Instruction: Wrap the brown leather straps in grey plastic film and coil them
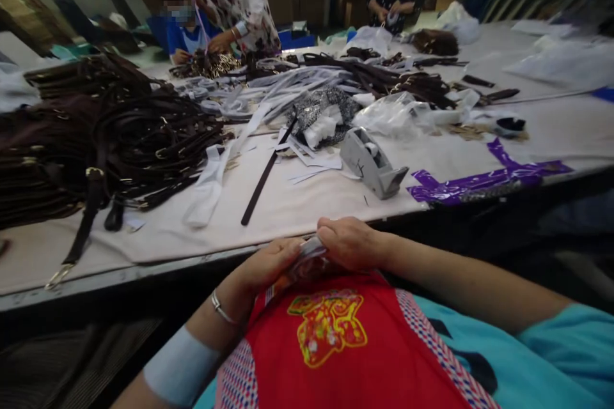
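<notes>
My left hand (273, 262) and my right hand (348, 244) meet just in front of the table edge, above a red apron (326, 358). Both are closed on a pale greyish strip (313, 248) that bends between them. What else lies under the fingers is hidden. Beyond the hands, a narrow dark brown strap (268, 179) lies slantwise on the pale tabletop (288, 211). A grey tape dispenser (369, 163) stands to its right. Loose white paper strips (311, 160) are scattered between them.
At left, brown leather straps with gold buckles (119, 134) are heaped high. White strips (288, 86), a speckled plastic bag (326, 115) and clear plastic (393, 115) cover the middle. Purple tape (480, 179) sticks to the front edge. People (235, 0) work across the table.
</notes>
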Demonstrator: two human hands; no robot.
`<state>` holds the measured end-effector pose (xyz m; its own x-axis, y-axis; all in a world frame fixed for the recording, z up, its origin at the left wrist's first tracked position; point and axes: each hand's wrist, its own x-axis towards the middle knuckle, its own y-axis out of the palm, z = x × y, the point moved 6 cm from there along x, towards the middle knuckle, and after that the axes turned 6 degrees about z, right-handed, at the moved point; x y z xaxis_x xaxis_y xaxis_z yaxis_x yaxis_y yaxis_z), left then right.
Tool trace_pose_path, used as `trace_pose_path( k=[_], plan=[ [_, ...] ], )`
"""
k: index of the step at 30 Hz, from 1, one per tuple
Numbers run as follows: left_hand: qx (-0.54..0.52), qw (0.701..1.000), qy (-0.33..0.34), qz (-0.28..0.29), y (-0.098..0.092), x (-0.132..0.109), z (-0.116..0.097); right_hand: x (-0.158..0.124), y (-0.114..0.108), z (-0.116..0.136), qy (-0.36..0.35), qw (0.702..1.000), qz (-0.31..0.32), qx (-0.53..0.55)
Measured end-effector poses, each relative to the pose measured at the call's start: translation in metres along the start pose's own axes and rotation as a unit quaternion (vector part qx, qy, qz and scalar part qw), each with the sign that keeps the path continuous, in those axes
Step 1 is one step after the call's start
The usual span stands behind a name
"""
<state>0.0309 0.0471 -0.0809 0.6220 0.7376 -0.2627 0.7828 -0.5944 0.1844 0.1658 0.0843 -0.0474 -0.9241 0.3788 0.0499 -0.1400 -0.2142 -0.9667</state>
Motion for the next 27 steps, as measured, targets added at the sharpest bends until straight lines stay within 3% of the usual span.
trace_pose_path(
  k=[3, 5, 9, 13, 16, 20, 23, 27],
  plan=[
    [0.079, 0.992, -0.084, 0.055, 0.013, 0.002, 0.002, 0.000, 0.011, 0.015, -0.062, 0.993, 0.075, -0.069],
    [0.101, 0.989, -0.094, 0.055, 0.021, 0.002, 0.002, -0.002, 0.015, 0.018, -0.070, 0.992, 0.088, -0.053],
    [0.059, 0.995, -0.068, 0.032, 0.033, -0.008, 0.012, -0.015, 0.027, 0.009, -0.033, 0.993, 0.071, 0.092],
    [-0.008, 0.999, -0.047, -0.007, 0.032, -0.018, 0.030, -0.027, 0.042, 0.004, -0.003, 0.979, 0.059, 0.197],
    [0.008, 0.999, -0.052, 0.001, 0.031, -0.017, 0.028, -0.025, 0.046, 0.009, 0.009, 0.986, 0.090, 0.139],
    [0.071, 0.991, -0.109, 0.029, 0.034, -0.012, 0.021, -0.015, 0.040, 0.016, -0.012, 0.991, 0.125, 0.052],
    [0.049, 0.993, -0.107, -0.001, 0.032, -0.013, 0.022, -0.016, 0.032, 0.008, -0.015, 0.991, 0.071, 0.109],
    [0.065, 0.997, -0.004, -0.044, 0.023, -0.023, 0.022, -0.040, 0.022, -0.024, 0.032, 0.980, -0.051, 0.189]
  ],
)
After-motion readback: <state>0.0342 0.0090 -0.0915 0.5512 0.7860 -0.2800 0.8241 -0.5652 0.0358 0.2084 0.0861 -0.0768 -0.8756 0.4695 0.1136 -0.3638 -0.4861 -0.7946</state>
